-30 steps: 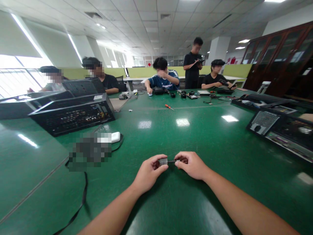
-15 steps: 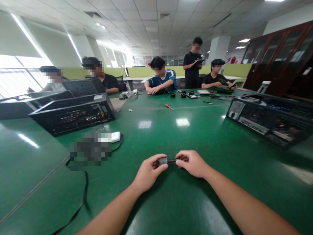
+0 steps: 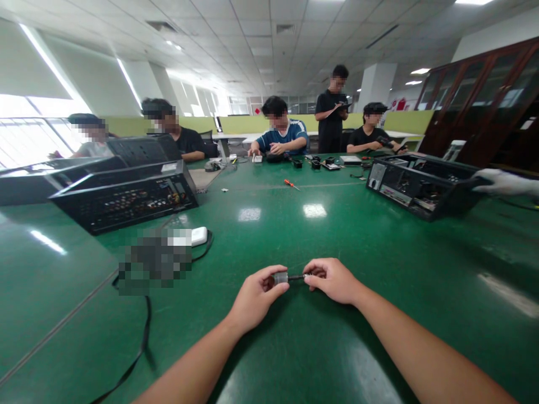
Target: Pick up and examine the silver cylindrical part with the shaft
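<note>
Small grey cylinder [image 3: 281,278] held level between left hand [image 3: 256,300] and right hand [image 3: 334,280]

The left hand closes thumb and fingers around the cylinder. A thin dark shaft [image 3: 296,278] runs from it to the right hand, whose thumb and fingertips pinch the other end; that end is mostly hidden by the fingers. The piece is held over the green tabletop [image 3: 320,241], well in from the far edge; whether it touches the surface is hard to tell.

Toward the tabletop's left edge stands an open computer case [image 3: 138,196], tilted. Nearer the left hand lie a white block [image 3: 199,236] and a black strap [image 3: 143,336], beside a blurred-out patch.

An orange-handled screwdriver [image 3: 290,184] lies nearer the far edge. Toward the far right corner sits a black metal chassis [image 3: 412,188], and another person's white-gloved hand [image 3: 505,182] touches its right end.

Along the far edge, a person in a blue shirt [image 3: 280,137] sits with both hands over small parts, and a person in black [image 3: 332,112] stands with a clipboard [image 3: 340,108].
</note>
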